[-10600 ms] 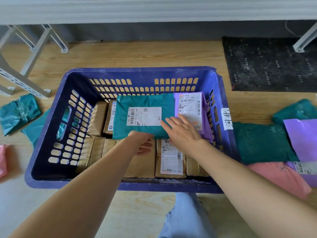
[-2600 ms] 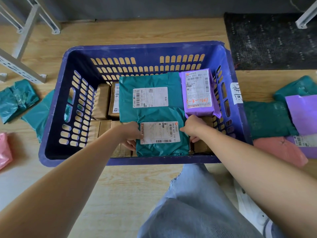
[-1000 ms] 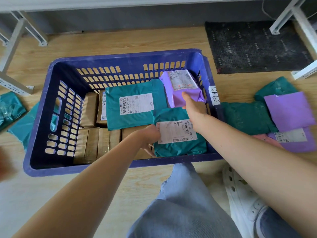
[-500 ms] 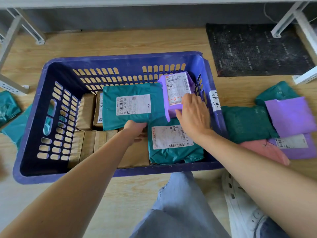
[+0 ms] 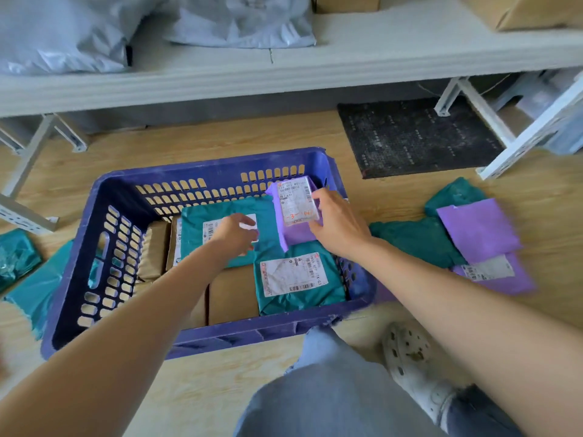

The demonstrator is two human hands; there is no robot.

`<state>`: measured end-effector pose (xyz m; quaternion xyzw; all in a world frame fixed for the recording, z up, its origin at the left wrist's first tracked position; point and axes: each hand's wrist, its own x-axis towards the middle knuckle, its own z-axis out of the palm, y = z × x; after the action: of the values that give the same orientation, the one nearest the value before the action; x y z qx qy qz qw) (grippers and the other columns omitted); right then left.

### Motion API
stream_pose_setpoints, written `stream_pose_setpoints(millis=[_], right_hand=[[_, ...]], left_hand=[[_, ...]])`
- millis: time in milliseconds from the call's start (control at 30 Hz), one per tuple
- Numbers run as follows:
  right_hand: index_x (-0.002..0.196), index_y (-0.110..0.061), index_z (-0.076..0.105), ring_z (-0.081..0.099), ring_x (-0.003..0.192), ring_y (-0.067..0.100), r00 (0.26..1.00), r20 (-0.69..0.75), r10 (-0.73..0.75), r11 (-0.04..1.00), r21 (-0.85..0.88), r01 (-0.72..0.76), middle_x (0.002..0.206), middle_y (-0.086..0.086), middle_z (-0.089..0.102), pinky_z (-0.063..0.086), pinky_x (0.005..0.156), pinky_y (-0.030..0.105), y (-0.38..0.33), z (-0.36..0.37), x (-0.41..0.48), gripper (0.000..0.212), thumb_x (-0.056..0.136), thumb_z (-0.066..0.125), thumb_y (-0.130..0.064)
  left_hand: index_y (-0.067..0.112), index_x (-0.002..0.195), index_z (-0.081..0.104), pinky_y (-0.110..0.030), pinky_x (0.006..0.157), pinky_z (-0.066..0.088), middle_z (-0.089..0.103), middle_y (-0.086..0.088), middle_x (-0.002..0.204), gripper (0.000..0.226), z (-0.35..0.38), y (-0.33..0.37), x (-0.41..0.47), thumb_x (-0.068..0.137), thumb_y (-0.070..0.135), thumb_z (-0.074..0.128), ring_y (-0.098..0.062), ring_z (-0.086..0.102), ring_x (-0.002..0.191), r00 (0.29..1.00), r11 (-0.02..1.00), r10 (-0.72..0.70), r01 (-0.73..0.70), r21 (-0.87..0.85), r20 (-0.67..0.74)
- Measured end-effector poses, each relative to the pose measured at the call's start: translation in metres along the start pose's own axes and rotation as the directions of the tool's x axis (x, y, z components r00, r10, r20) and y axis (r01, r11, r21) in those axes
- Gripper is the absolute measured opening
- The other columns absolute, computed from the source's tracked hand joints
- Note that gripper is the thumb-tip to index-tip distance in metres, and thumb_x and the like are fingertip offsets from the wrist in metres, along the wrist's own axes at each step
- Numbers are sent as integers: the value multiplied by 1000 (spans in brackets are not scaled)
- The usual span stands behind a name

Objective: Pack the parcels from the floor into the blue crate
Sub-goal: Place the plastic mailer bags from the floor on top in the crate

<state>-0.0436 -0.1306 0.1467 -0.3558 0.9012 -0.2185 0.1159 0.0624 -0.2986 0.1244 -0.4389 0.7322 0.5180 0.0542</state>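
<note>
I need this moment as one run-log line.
blue crate: partly packed | left hand: over far teal parcel | right hand: holds purple parcel | floor: unpacked parcels

On the purple parcel (image 5: 295, 212), a red "-3-"; rest blurred.

The wooden floor (image 5: 220, 137) carries the blue crate (image 5: 202, 167). Beyond the crate's far right corner lies a black mat (image 5: 416, 137), between the white shelf legs (image 5: 517, 137). Two teal parcels (image 5: 15, 260) lie to the crate's left, the nearer one just beside its wall. On the crate's right, a teal bag (image 5: 416, 238) and purple parcels (image 5: 476, 228) overlap in a heap. A white shoe (image 5: 407, 354) stands near the crate's front corner.
</note>
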Motion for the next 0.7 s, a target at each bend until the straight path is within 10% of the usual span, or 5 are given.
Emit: stream_pose_setpoints(millis=[400,533,700], right_hand=[[136,-15,38,53,113,27,917,-294,269,962,131,-240,133,8,46,43,86,34,99,-152,-41,47,93,55,-25],[134,-13,41,54,111,30,849,-318,421,906,197,-375,132,11,46,45,87,37,167,-161,-58,45,92,55,-24],[128,-7,43,55,108,36,746,-278,606,787,344,-512,126,16,49,48,90,46,241,-171,-65,41,91,56,-20]], left_hand=[[15,121,55,-34,76,50,57,-11,105,37,90,150,-69,87,3,58,-21,55,85,894,898,441,-440,-32,78],[17,125,54,-18,56,47,52,-8,107,41,147,176,-66,86,4,61,-18,53,84,851,858,490,-509,66,189],[22,128,50,-28,66,46,49,-8,116,43,223,188,-46,88,10,60,-17,53,86,834,851,437,-504,145,336]])
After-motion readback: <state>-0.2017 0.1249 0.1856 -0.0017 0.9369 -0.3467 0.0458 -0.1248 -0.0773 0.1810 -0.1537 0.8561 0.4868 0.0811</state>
